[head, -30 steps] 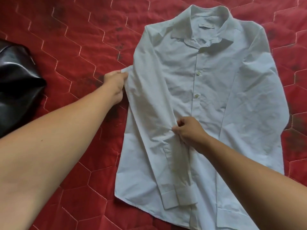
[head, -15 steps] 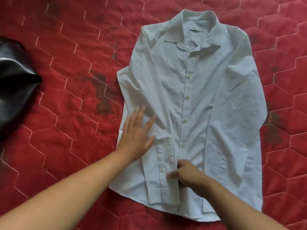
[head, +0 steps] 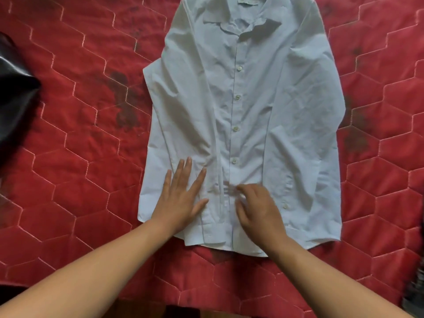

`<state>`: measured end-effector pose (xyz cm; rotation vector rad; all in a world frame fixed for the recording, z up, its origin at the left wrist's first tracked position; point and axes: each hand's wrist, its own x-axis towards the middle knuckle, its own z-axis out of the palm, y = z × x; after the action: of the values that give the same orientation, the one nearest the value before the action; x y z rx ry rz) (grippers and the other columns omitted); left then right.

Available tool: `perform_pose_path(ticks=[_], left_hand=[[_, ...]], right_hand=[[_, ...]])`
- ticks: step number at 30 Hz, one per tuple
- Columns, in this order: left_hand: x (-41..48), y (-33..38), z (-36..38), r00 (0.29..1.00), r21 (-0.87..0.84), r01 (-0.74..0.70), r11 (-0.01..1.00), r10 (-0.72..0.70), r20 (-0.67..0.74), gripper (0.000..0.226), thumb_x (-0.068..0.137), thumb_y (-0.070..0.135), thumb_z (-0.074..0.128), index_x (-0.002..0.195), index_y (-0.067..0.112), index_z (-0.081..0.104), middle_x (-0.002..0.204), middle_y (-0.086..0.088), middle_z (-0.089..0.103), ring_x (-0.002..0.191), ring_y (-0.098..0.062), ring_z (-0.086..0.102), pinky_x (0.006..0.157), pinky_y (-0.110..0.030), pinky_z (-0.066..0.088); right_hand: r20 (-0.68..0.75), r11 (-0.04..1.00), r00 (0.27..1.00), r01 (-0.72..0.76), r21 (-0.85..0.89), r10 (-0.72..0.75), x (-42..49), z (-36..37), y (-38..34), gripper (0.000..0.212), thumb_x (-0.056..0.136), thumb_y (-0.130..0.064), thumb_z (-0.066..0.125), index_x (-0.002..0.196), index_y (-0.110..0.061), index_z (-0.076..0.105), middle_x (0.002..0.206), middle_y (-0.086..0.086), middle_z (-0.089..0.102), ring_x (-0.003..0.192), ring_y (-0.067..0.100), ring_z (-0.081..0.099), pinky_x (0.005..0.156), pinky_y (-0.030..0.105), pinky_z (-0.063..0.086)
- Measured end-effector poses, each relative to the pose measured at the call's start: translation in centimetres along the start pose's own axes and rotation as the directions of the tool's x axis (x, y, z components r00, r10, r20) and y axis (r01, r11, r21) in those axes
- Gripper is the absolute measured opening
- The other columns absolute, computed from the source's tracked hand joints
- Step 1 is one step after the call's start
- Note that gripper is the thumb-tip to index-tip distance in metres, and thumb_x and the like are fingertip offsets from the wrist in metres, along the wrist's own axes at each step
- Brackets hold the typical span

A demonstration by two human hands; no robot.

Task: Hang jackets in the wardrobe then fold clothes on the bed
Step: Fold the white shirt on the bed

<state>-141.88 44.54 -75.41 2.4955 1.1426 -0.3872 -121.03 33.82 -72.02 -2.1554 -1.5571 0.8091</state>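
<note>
A pale blue button-up shirt (head: 252, 106) lies face up on the red quilted bed cover (head: 80, 157), collar at the far end, both long sleeves folded down over its front. My left hand (head: 181, 198) rests flat, fingers spread, on the left sleeve near the cuff. My right hand (head: 257, 207) sits beside it on the lower button placket, fingers curled and blurred, touching the fabric; I cannot tell if it pinches any cloth.
A black shiny leather-like garment (head: 16, 102) lies at the left edge of the bed. Dark stains mark the cover left of the shirt. The bed's near edge runs along the bottom of the view, with a dark object (head: 413, 292) at the lower right.
My left hand let go of the sleeve's shoulder fold and moved down to press flat near the cuff. My right hand slid down the sleeve toward the hem. The view shifted closer.
</note>
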Motion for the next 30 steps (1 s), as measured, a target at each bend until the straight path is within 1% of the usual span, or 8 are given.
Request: perform_pose_path(ticks=[2, 5, 9, 13, 17, 19, 23, 30], left_hand=[[-0.9, 0.9, 0.8, 0.990, 0.046, -0.128, 0.991, 0.130, -0.050, 0.077, 0.096, 0.060, 0.034, 0.162, 0.023, 0.015, 0.168, -0.017, -0.002, 0.156, -0.033, -0.002, 0.122, -0.060, 0.018], [-2.4, 1.6, 3.0, 0.965, 0.129, -0.261, 0.957, 0.258, 0.041, 0.076, 0.098, 0.066, 0.028, 0.162, 0.029, 0.010, 0.169, -0.014, -0.007, 0.156, -0.030, -0.004, 0.121, -0.061, 0.013], [-2.6, 1.1, 3.7, 0.964, 0.161, -0.259, 0.952, 0.246, 0.096, 0.075, 0.098, 0.070, 0.022, 0.161, 0.034, 0.002, 0.168, -0.011, -0.015, 0.156, -0.028, -0.010, 0.121, -0.061, 0.006], [-4.7, 1.2, 3.3, 0.949, 0.160, -0.311, 0.937, 0.297, 0.105, 0.083, 0.094, 0.075, 0.027, 0.162, 0.029, 0.012, 0.169, -0.015, -0.004, 0.156, -0.032, 0.000, 0.117, -0.069, 0.015], [-7.6, -0.7, 3.8, 0.917, 0.223, -0.398, 0.890, 0.385, 0.101, 0.076, 0.094, 0.064, 0.040, 0.159, 0.026, 0.029, 0.167, -0.016, 0.015, 0.153, -0.034, 0.020, 0.113, -0.070, 0.026], [-7.6, -0.9, 3.9, 0.909, 0.233, -0.411, 0.881, 0.416, 0.030, 0.057, 0.096, 0.041, 0.048, 0.149, 0.022, 0.045, 0.160, -0.017, 0.034, 0.145, -0.037, 0.039, 0.108, -0.066, 0.035], [-5.9, -0.1, 2.7, 0.839, 0.328, -0.479, 0.814, 0.535, -0.101, 0.040, 0.089, 0.006, 0.047, 0.126, 0.014, 0.062, 0.137, -0.017, 0.058, 0.121, -0.038, 0.058, 0.089, -0.057, 0.047], [-5.0, 0.6, 1.5, 0.820, 0.307, -0.493, 0.814, 0.553, -0.149, 0.028, 0.083, 0.001, 0.050, 0.104, 0.011, 0.066, 0.121, -0.016, 0.065, 0.107, -0.036, 0.064, 0.074, -0.047, 0.052]], right_hand=[[-0.056, 0.946, 0.985, 0.143, -0.292, -0.166, -1.5, -0.8, 3.7, 0.046, 0.083, -0.021, 0.071, 0.127, -0.012, 0.062, 0.131, 0.013, 0.058, 0.120, 0.036, 0.055, 0.097, 0.051, 0.046], [0.097, 0.843, 0.984, 0.180, -0.507, -0.151, -4.6, -1.3, 8.6, 0.069, 0.094, -0.047, 0.052, 0.150, -0.007, 0.044, 0.161, 0.021, 0.033, 0.150, 0.039, 0.029, 0.116, 0.067, 0.022], [0.296, 0.799, 0.949, 0.261, -0.541, -0.110, -6.5, -1.0, 11.6, 0.085, 0.097, -0.068, 0.027, 0.161, -0.012, 0.023, 0.170, 0.015, 0.004, 0.157, 0.036, 0.006, 0.116, 0.072, 0.015], [0.359, 0.766, 0.901, 0.405, -0.500, -0.243, -7.4, -1.7, 12.1, 0.103, 0.087, -0.082, 0.040, 0.159, -0.010, 0.029, 0.169, 0.017, 0.010, 0.156, 0.037, 0.009, 0.115, 0.072, 0.019], [0.400, 0.704, 0.845, 0.524, -0.479, -0.356, -8.6, -3.4, 13.7, 0.094, 0.076, -0.048, 0.079, 0.153, -0.010, 0.042, 0.164, 0.017, 0.029, 0.151, 0.039, 0.028, 0.109, 0.072, 0.029], [0.371, 0.675, 0.828, 0.558, -0.482, -0.420, -8.5, -3.5, 13.8, 0.071, 0.085, -0.022, 0.067, 0.151, -0.009, 0.046, 0.159, 0.017, 0.040, 0.147, 0.039, 0.036, 0.107, 0.070, 0.033], [0.323, 0.557, 0.745, 0.656, -0.509, -0.583, -7.4, -3.5, 12.8, 0.040, 0.094, -0.012, 0.045, 0.127, -0.008, 0.066, 0.137, 0.020, 0.061, 0.125, 0.042, 0.060, 0.093, 0.066, 0.049], [0.329, 0.511, 0.733, 0.661, -0.550, -0.595, -6.2, -4.1, 11.5, 0.030, 0.089, -0.010, 0.047, 0.109, -0.008, 0.069, 0.123, 0.017, 0.059, 0.112, 0.040, 0.062, 0.080, 0.057, 0.052]])
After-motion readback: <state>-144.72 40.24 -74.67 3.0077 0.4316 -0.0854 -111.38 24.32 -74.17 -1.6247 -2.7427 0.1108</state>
